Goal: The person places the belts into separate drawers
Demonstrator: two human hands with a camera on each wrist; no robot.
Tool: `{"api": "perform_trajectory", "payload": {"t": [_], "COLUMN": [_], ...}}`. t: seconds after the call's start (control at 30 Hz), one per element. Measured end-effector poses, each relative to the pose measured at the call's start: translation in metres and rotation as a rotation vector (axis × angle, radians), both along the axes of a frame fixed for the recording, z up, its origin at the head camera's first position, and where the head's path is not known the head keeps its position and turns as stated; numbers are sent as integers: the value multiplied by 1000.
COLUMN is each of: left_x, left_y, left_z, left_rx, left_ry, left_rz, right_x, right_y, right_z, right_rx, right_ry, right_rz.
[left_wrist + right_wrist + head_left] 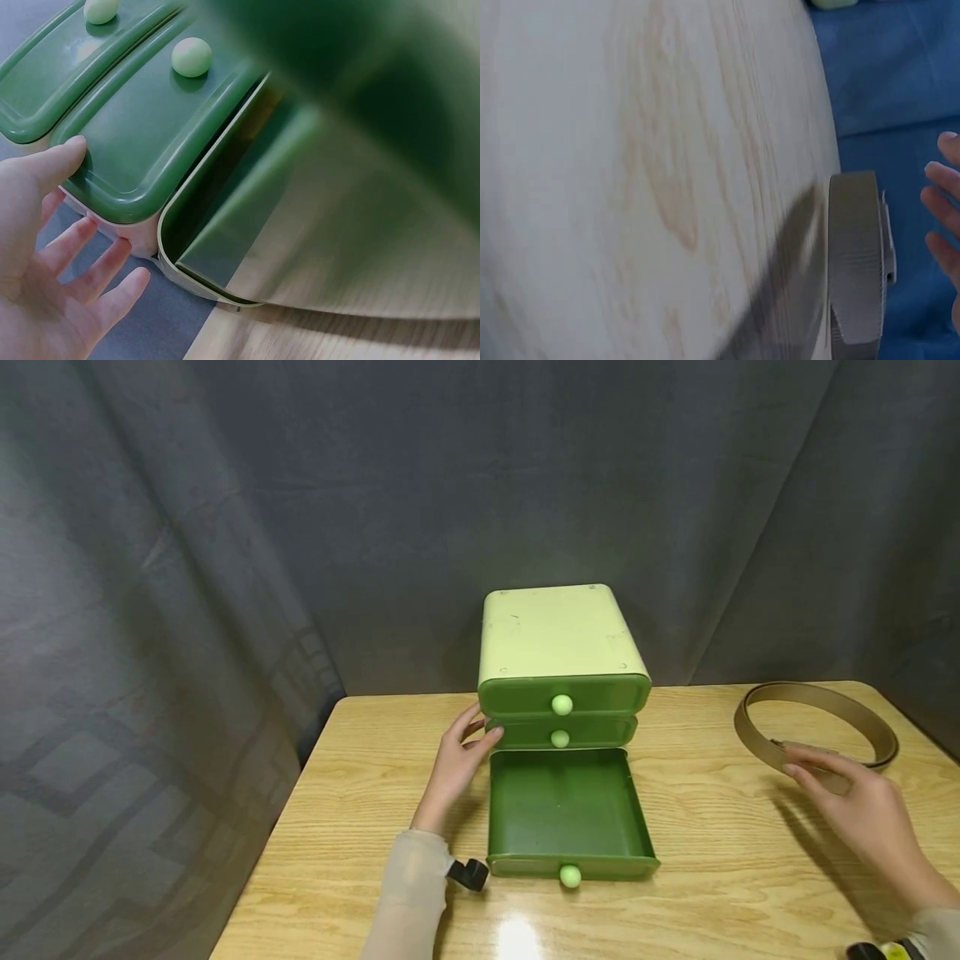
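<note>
A small chest of drawers has a pale yellow-green top and green drawer fronts. Its bottom drawer is pulled out and bare inside; the top and middle ones are closed. My left hand rests at the chest's left side, with the thumb on the edge of the middle drawer and the other fingers spread along the side wall. On the right, a brown belt lies coiled in a loop. My right hand hovers at its near side, fingers extended; in the right wrist view they are apart from the belt.
The wooden table carries the chest near its back edge. A dark grey curtain hangs behind and along the left. Round light-green knobs stick out from the drawer fronts.
</note>
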State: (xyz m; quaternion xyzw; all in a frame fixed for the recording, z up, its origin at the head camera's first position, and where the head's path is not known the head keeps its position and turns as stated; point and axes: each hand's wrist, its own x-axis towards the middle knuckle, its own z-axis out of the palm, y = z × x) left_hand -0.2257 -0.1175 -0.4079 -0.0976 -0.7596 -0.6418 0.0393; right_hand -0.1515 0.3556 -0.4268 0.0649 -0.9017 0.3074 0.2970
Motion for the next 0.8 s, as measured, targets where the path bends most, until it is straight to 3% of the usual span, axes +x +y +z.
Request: {"api": "perform_trajectory", "payload": {"t": [0.33,0.53,0.6,0.8], "left_x": [1,15,16,2], "left_y": [-1,1,2,0], "left_z": [2,25,27,6], "left_rx": [0,-8,-8,0], "left_ry": [-18,-31,-22,-19], "left_rz": [-22,-31,-27,-16], "right_x": [-18,-24,-26,-32], "right_y": [20,27,28,34], "right_z": [-7,-7,-7,-11], "right_rx": [-24,20,45,65], "right_ry": [-33,-129,-163,-245], "right_rz": [8,-22,-39,-26]}}
